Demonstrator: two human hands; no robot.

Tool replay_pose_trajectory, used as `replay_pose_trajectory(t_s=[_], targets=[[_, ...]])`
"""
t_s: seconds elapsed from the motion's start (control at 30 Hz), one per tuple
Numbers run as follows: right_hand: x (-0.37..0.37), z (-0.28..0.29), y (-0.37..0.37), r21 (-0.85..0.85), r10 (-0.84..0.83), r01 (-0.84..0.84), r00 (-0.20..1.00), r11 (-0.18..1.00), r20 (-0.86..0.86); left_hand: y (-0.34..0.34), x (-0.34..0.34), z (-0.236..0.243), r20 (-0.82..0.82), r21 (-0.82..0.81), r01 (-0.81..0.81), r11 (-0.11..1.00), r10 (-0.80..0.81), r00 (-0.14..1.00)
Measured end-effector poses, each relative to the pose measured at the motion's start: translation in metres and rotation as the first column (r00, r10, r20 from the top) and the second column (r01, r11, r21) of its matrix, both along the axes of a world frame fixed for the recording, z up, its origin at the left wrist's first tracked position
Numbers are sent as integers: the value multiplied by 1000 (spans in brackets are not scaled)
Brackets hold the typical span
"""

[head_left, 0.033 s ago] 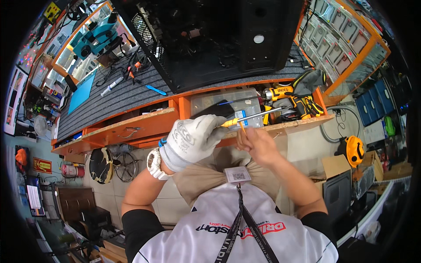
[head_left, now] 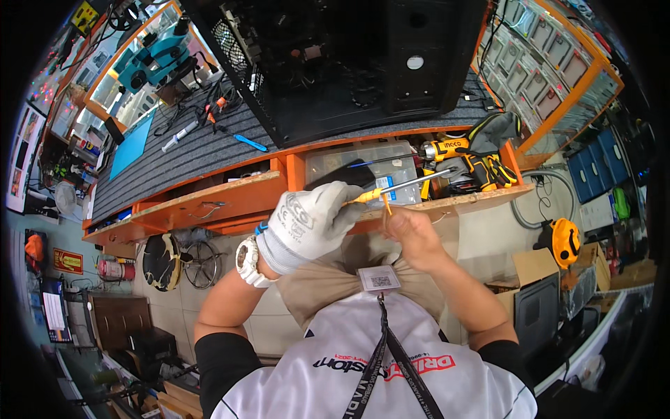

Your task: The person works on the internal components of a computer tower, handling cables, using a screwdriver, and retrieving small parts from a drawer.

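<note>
My left hand, in a grey-white work glove, grips a screwdriver-like tool near its yellow-wrapped part. The tool's long metal shaft points right, over an open drawer. My bare right hand is closed just below the tool, pinching the end of a thin yellow-orange strip. That strip runs from the yellow wrapping down to my right fingertips; I cannot tell whether it is tape or a rubber band. The tool's handle end is hidden inside the glove.
Under the tool, the open drawer holds a yellow drill, a clear plastic case and black-yellow gloves. A black computer case stands on the desk. At the left, another drawer sticks out.
My right hand has moved slightly toward me, away from the tool, and more of the yellow-orange strip shows between them. My left hand keeps its grip on the tool.
</note>
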State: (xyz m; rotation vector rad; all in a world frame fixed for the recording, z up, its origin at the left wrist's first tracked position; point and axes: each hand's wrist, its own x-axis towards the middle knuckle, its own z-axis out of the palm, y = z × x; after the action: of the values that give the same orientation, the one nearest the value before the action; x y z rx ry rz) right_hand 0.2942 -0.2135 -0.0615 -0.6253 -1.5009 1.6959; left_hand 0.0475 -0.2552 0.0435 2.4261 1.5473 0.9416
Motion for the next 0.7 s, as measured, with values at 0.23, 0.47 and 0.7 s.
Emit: replay_pose_trajectory(t_s=[0.23, 0.47, 0.7], targets=[[2, 57, -8, 902, -614, 56, 750, 429, 245, -1, 9, 3, 166, -196, 22, 980, 11, 986], [11, 55, 25, 864, -723, 272, 676, 424, 143, 0, 7, -4, 111, -159, 4, 987, 14, 994], [0, 42, 44, 924, -759, 359, 636, 131, -139, -1, 1, 2, 92, -25, 21, 999, -19, 996]])
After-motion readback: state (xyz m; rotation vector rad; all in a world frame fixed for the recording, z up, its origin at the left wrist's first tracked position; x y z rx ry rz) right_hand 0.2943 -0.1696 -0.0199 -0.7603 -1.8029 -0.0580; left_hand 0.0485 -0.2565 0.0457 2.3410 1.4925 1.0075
